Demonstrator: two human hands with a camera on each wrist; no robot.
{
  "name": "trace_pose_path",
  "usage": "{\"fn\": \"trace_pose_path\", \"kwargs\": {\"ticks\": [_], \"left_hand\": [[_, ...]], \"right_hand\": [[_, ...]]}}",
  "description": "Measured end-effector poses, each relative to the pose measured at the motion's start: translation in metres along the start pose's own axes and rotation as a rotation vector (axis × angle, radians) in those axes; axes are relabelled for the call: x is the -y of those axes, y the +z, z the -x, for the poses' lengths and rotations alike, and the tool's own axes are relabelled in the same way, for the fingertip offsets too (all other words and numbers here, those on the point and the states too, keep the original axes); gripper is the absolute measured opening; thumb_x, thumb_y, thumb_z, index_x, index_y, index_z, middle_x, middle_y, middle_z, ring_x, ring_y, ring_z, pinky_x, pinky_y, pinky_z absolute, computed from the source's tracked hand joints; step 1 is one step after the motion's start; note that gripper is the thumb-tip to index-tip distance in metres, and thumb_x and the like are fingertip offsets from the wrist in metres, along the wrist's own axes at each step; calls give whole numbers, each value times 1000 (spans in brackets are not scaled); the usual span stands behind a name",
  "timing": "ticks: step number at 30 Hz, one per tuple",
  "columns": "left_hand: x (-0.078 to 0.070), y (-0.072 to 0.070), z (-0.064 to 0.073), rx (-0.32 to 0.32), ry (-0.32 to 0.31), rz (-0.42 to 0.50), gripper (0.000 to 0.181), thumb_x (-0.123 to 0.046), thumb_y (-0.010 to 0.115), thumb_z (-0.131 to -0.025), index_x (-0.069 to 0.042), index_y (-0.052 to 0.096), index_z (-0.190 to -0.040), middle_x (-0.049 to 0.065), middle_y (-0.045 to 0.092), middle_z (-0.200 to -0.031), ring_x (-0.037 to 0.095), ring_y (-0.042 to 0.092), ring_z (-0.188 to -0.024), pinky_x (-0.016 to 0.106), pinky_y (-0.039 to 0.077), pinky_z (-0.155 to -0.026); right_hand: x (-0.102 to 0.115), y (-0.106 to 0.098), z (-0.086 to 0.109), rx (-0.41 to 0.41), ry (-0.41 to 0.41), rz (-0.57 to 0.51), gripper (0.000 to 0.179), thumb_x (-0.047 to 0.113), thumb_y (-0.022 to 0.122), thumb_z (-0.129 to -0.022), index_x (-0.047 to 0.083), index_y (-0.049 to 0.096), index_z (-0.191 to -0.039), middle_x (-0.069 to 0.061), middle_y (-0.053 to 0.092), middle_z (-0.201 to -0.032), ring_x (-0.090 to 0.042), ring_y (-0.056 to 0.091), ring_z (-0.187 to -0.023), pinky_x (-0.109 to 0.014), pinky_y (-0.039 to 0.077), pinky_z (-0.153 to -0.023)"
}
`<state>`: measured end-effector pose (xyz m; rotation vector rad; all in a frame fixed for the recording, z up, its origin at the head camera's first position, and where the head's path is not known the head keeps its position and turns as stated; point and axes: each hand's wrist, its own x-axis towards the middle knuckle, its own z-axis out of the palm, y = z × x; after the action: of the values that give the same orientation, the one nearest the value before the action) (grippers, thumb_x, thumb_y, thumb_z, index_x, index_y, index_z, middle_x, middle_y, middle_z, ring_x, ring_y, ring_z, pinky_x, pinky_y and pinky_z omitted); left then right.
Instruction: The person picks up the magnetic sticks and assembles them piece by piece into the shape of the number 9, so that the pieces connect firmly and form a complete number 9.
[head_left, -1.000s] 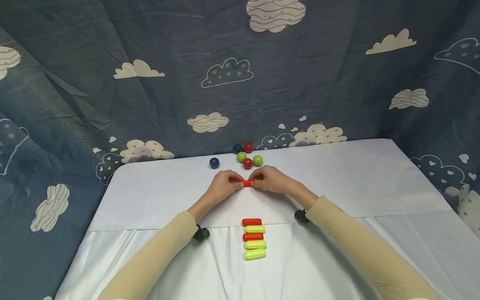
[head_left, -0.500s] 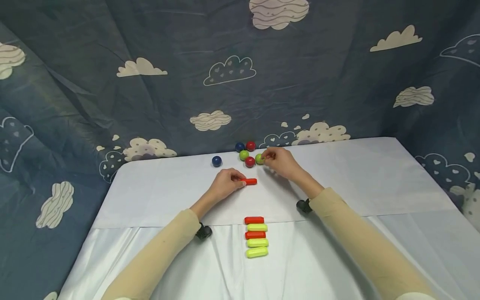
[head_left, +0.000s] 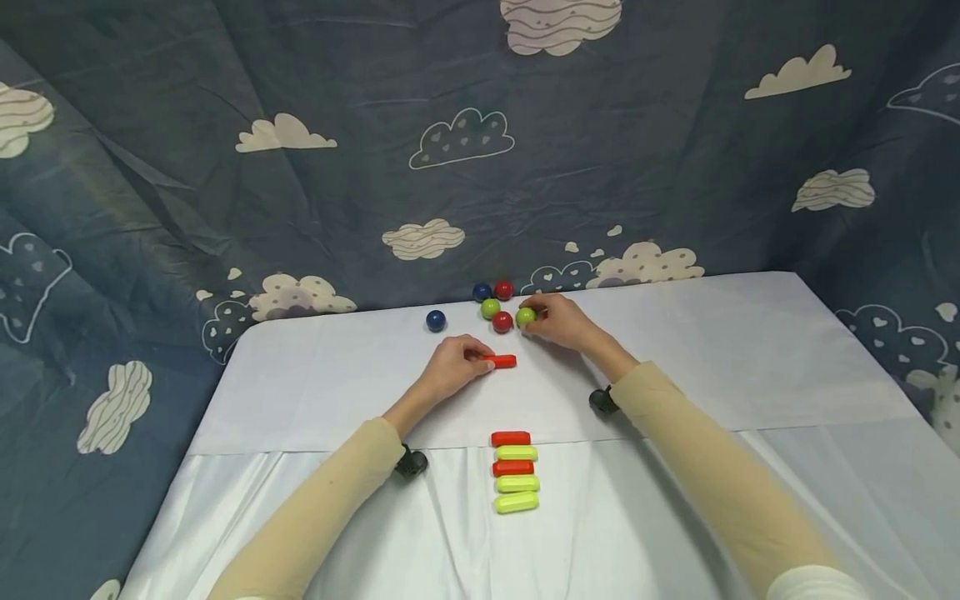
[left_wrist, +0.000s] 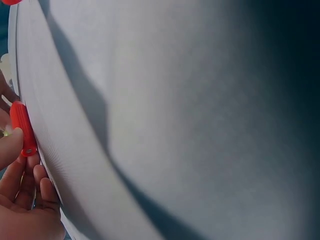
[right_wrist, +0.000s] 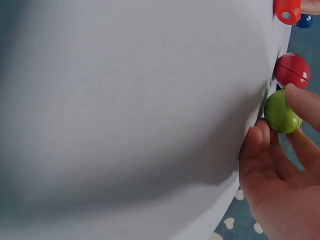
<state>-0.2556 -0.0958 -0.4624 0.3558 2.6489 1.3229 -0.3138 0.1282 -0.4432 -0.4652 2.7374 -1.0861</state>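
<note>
My left hand (head_left: 452,367) pinches one end of a short red plastic bar (head_left: 506,361) lying crosswise at the middle of the table. In the left wrist view the thumb presses the red bar (left_wrist: 22,127), which has a small hole in its end. My right hand (head_left: 564,322) holds a glossy green ball (head_left: 526,317) between thumb and fingers, just behind and right of the bar. The right wrist view has this green ball (right_wrist: 280,111) close beside a red ball (right_wrist: 293,70).
Behind the hands lie a blue ball (head_left: 436,321) and a cluster with another green ball (head_left: 491,309), a red ball (head_left: 504,290) and a blue ball (head_left: 482,292). Nearer me, red bars (head_left: 511,438) and yellow bars (head_left: 517,502) form a column on the white cloth (head_left: 675,367).
My right hand has let go of the red bar, moved back to the green ball and taken hold of it. The left hand keeps its grip on the bar.
</note>
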Motion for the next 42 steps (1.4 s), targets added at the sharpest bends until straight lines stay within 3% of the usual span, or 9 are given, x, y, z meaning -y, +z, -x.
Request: {"fn": "trace_pose_path", "kwargs": {"ticks": [6, 15, 24, 42], "left_hand": [[-2, -2, 1, -13, -7, -55, 15, -12, 73, -89, -8, 74, -104, 2, 65, -94, 19, 54, -85, 28, 47, -76], [-1, -4, 0, -13, 6, -47, 16, -10, 74, -89, -7, 75, -104, 3, 66, -96, 19, 55, -84, 27, 47, -76], [-3, -3, 1, -11, 24, -32, 15, -10, 73, -89, -7, 75, -104, 4, 65, -97, 19, 55, -83, 26, 46, -74], [-4, 2, 4, -43, -7, 16, 12, -7, 72, -89, -7, 74, -101, 4, 62, -88, 19, 52, -79, 25, 42, -70]], "right_hand": [[2, -4, 15, 61, 5, -11, 42, 13, 70, -89, 3, 61, -128, -14, 62, -117, -27, 53, -97, -37, 47, -88], [8, 0, 41, 139, -44, 3, 38, 14, 73, -88, 4, 65, -124, -8, 63, -103, -23, 53, -89, -32, 47, -78], [7, 6, 50, 109, -31, -3, 37, 15, 75, -87, 7, 65, -122, -6, 58, -93, -23, 51, -87, -31, 45, -72], [8, 12, 51, 91, -48, -26, 35, 14, 77, -85, 6, 67, -118, -5, 61, -95, -22, 52, -86, -31, 47, -74]]}}
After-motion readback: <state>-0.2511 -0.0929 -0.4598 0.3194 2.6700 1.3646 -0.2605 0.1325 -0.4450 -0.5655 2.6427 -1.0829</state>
